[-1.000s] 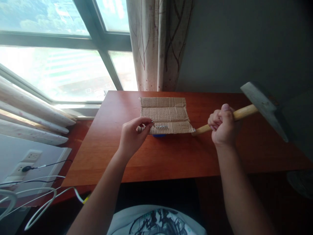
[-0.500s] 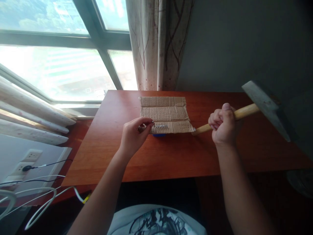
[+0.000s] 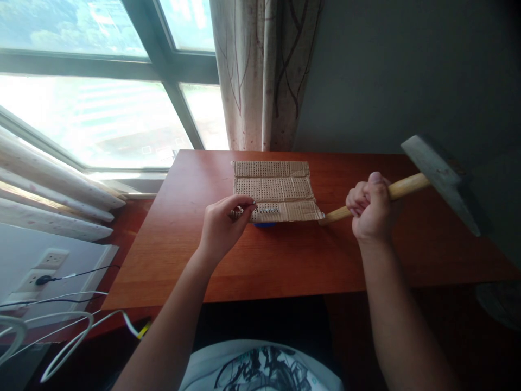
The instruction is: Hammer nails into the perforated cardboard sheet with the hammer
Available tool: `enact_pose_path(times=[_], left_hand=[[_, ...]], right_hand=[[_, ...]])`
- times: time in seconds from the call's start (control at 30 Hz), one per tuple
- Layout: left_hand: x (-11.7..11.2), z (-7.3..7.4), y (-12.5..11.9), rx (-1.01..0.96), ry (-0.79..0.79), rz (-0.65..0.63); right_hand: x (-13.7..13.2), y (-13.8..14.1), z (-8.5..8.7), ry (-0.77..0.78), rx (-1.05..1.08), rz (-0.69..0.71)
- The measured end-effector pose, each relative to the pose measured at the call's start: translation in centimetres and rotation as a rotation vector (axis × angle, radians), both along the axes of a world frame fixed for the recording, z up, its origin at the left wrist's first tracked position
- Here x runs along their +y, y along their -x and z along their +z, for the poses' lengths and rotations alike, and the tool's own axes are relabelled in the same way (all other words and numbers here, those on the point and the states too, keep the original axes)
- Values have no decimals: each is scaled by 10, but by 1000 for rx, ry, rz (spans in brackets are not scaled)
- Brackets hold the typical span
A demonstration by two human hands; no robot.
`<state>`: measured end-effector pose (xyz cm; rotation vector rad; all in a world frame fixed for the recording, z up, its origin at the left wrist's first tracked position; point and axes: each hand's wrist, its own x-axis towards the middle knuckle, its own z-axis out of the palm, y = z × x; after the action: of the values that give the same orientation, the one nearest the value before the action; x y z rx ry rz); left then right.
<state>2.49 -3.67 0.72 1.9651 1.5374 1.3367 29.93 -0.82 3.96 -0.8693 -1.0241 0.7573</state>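
Note:
My right hand (image 3: 371, 209) is wrapped round the wooden handle of a hammer (image 3: 411, 185), holding it raised over the right side of the table. The grey metal head points up and to the right. My left hand (image 3: 226, 220) pinches a small nail (image 3: 254, 203) at the near left part of a cardboard sheet (image 3: 299, 212); the fingers hide most of it. Many small holes dot the sheet, which is creased into three strips. Just right of my left fingertips, a row of several small metal nails (image 3: 269, 209) stands in the near strip.
A blue object (image 3: 264, 224) shows under the sheet's near edge. The reddish-brown wooden table (image 3: 285, 266) reaches to a window (image 3: 101, 119) and curtain (image 3: 248, 81). White cables (image 3: 69, 347) and a wall socket (image 3: 46, 269) are at the lower left.
The hammer and my right hand have shifted very slightly left. My left hand keeps its pinch at the same spot on the cardboard.

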Motion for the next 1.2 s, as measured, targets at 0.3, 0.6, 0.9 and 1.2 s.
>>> enact_pose_path(times=[0.3, 0.6, 0.9, 1.2], left_hand=[[-1, -1, 0, -8, -14, -8], [-2, 1, -1, 10, -11, -2], [-1, 4, -3, 29, -35, -28], [-1, 5, -5, 64, -45, -56]], right_hand=[[-1, 0, 0, -23, 12, 25], [-1, 1, 1, -20, -9, 11], [-1, 0, -1, -19, 3, 18], [-3, 1, 0, -10, -10, 1]])
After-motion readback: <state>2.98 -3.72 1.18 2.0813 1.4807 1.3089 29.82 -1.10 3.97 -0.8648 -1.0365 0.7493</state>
